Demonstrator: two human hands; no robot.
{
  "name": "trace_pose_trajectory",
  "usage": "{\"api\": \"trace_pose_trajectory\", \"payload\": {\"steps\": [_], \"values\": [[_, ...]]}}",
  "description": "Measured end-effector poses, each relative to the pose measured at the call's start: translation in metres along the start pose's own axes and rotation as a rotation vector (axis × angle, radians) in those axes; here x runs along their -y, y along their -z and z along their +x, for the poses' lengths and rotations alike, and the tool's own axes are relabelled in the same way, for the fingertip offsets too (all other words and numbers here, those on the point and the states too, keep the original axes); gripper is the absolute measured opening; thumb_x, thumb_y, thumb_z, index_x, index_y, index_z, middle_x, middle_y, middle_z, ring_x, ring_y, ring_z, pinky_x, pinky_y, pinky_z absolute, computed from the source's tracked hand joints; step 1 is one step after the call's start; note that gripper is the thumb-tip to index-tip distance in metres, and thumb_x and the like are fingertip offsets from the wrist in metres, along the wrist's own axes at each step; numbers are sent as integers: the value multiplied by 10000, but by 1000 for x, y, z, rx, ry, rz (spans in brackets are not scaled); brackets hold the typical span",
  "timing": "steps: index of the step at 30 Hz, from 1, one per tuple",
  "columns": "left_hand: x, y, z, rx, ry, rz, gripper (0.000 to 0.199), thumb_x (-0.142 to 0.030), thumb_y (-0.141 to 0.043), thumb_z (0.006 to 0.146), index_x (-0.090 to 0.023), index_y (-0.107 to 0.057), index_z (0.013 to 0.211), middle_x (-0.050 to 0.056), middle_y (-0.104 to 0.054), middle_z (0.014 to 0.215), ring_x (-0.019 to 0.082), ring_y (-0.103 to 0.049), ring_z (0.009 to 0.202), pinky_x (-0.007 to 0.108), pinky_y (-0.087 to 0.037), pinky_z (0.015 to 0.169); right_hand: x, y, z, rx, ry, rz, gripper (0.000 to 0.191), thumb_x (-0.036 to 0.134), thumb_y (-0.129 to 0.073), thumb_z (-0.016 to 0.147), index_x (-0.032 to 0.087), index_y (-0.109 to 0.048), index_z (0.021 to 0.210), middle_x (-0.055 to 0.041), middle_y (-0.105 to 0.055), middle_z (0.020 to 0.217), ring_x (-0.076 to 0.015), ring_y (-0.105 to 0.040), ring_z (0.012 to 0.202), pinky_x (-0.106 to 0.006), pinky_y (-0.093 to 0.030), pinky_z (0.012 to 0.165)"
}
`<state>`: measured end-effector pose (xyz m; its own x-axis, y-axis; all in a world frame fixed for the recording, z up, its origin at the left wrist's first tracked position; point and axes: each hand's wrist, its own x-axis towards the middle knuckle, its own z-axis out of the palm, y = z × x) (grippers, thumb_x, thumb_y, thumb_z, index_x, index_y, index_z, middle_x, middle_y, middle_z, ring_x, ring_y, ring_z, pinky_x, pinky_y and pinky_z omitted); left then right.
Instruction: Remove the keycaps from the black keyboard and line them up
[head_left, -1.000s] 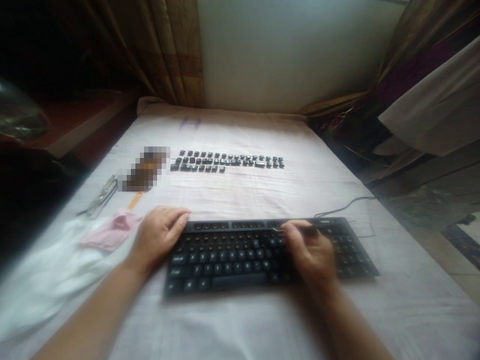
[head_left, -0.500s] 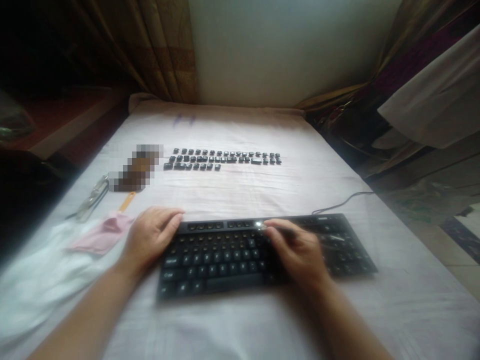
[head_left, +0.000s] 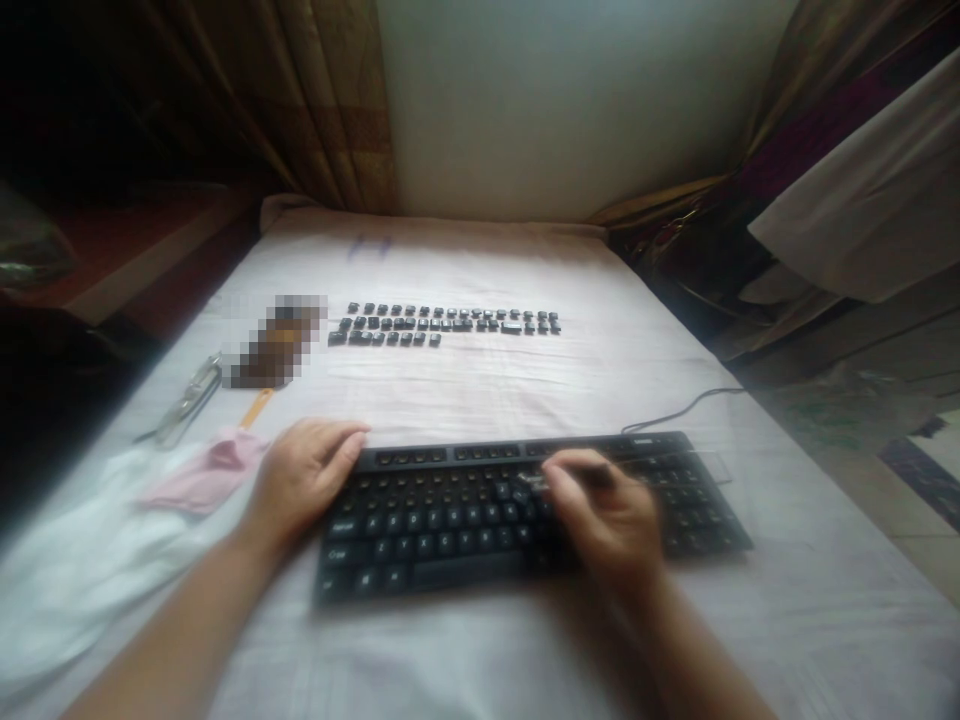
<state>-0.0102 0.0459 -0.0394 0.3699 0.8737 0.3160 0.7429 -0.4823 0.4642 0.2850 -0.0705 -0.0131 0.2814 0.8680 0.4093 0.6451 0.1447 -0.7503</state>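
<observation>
A black keyboard (head_left: 450,517) lies on the pale cloth, its upper rows bare of keycaps on the left side. My left hand (head_left: 307,475) grips its upper left corner, with thumb and fingers at the edge. Over the right-middle part, my right hand (head_left: 611,520) is closed around a keycap puller (head_left: 598,476) with a dark handle. The puller's metal tip points left, down at the keys near the upper rows, and a thin wire loop sticks out to the right. Whether the tip touches a key is too blurred to tell. Loose black keycaps (head_left: 465,325) stand in three rows beyond the keyboard.
A pink cloth (head_left: 206,470) and a white cloth (head_left: 97,560) lie at the left. Behind them are a yellow-orange handle (head_left: 257,407), a clear slim item (head_left: 191,395) and a pixelated brown object (head_left: 277,345). The keyboard cable (head_left: 682,408) runs off the right edge.
My right hand has moved slightly right and toward me, bringing the puller's tip from the top strip down to the keys. My left hand stays at the corner.
</observation>
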Motion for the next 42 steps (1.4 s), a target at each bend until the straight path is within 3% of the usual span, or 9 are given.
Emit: {"api": "trace_pose_trajectory", "payload": {"steps": [4,10,20,26,31,42], "values": [[-1,1,0,-1,6,5,382,-492,-445,901,-237,-730,911,55,-755,899,258,-676,857,393,-515,824,6,-10,-3,56,-23,-32,132,301,-594,847,217,-632,753,-3,-687,601,-140,-635,506,-205,-470,461],[-2,2,0,6,13,4,386,-494,-436,901,-241,-728,908,57,-752,893,258,-670,858,394,-514,811,4,-18,-5,20,-3,-131,192,353,-574,861,218,-641,742,39,-586,436,-103,-480,301,-207,-349,350],[2,-1,-1,3,-5,-10,376,-474,-443,917,-224,-723,933,60,-751,911,247,-660,870,386,-502,822,20,-19,6,174,85,-345,241,298,-496,902,212,-624,717,-12,-677,544,-160,-632,430,-226,-427,459],[0,-1,-1,-9,-26,3,368,-449,-446,925,-209,-725,926,61,-749,914,242,-660,873,380,-495,831,16,-26,2,55,228,-377,292,270,-439,945,209,-591,703,-3,-637,528,-141,-596,414,-220,-414,469],[0,-1,-2,-21,-60,17,368,-423,-439,943,-191,-724,936,65,-747,905,236,-658,860,375,-491,822,13,-28,-1,6,263,-370,303,271,-428,960,204,-584,709,9,-631,534,-135,-606,434,-214,-429,482],[3,-1,-1,-38,-95,28,346,-410,-447,943,-196,-718,936,64,-750,899,231,-664,849,366,-495,807,6,-19,-3,-34,14,-118,289,326,-455,954,194,-587,733,32,-571,506,-132,-577,434,-220,-442,465]]}}
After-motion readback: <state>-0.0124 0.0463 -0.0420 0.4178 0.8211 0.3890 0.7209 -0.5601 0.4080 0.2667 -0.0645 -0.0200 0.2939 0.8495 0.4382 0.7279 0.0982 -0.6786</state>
